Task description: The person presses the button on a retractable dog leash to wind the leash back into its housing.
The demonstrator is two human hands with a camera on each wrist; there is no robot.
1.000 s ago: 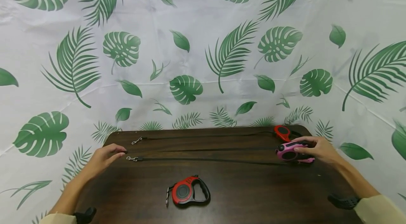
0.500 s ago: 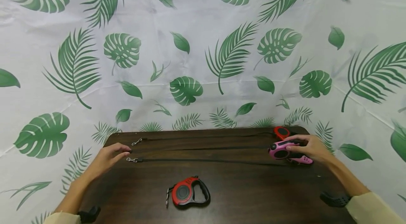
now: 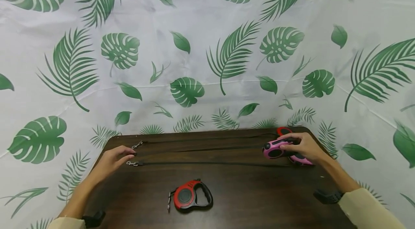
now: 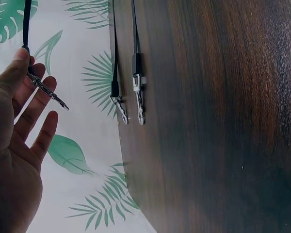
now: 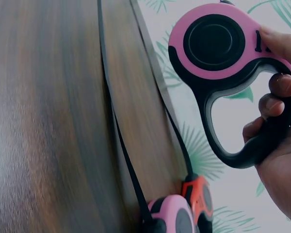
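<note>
My right hand grips the black loop handle of a pink and black retractable leash, thumb on the button at its top. From that casing a dark strap runs across to my left hand. There, thumb and finger pinch the strap's end just above its metal snap hook, the other fingers spread loosely. A second pink retractable leash lies on the table below my right hand. Behind it is a red one, partly hidden by the hand in the head view.
Two pulled-out straps end in snap hooks near the left edge of the dark wooden table. Another red and black retractable leash, its strap wound in, lies at front centre. A white leaf-print cloth hangs behind the table.
My right hand has moved left with the pink retractable leash, toward my left hand. My left hand has shifted slightly right, still pinching the strap end. The head view has turned a little.
</note>
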